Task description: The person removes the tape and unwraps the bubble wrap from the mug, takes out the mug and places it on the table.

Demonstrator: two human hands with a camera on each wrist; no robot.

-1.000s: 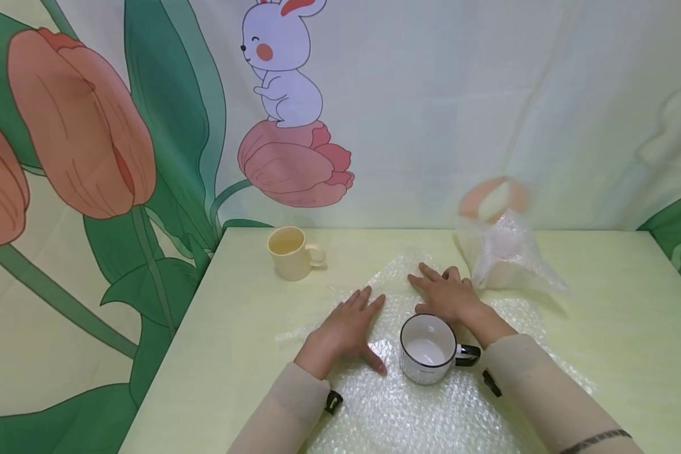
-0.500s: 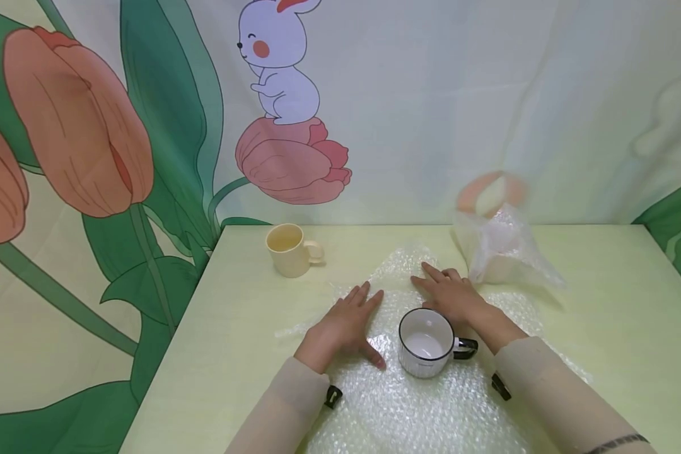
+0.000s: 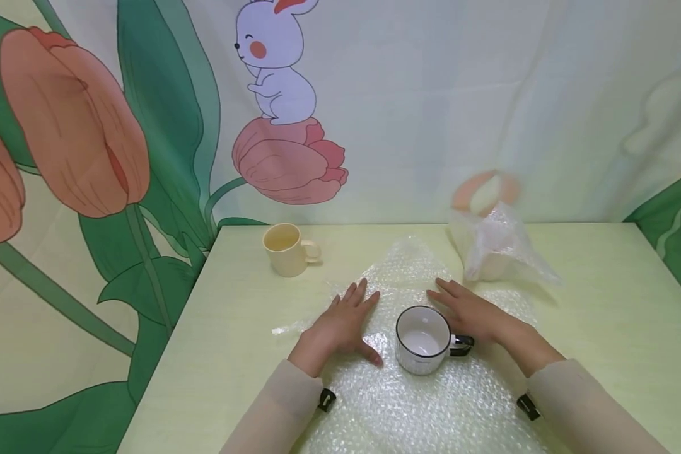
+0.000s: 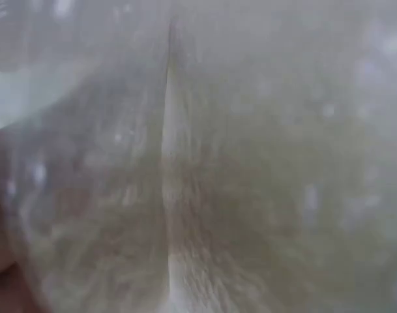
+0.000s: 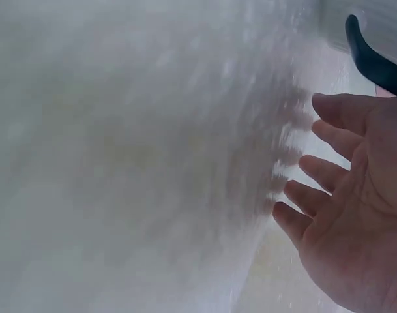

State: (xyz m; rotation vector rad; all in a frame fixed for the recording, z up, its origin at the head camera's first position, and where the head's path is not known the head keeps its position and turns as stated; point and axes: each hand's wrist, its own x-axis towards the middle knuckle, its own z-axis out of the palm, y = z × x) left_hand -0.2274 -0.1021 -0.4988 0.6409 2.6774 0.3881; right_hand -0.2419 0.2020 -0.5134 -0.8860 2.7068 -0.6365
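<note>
A white mug (image 3: 423, 339) with a black rim and black handle stands upright on a sheet of bubble wrap (image 3: 408, 410) spread over the table. To its left, my left hand (image 3: 343, 325) lies on the wrap with fingers spread and thumb out. My right hand (image 3: 473, 309) is behind and right of the mug, fingers extended over the wrap. In the right wrist view its straight fingers (image 5: 322, 173) touch or nearly touch the wrap, below the dark handle (image 5: 374, 62). The left wrist view is mostly blurred bubble wrap (image 4: 250, 143).
A yellow mug (image 3: 288, 252) stands at the back left of the table (image 3: 204, 378). At the back right sits a bundle wrapped in bubble wrap (image 3: 496, 249). A printed cloth with tulips and a rabbit (image 3: 284, 94) hangs behind the table.
My right hand has drawn back a little to the right and toward me, its fingers straighter. The left hand stays nearly in place. The view has shifted slightly.
</note>
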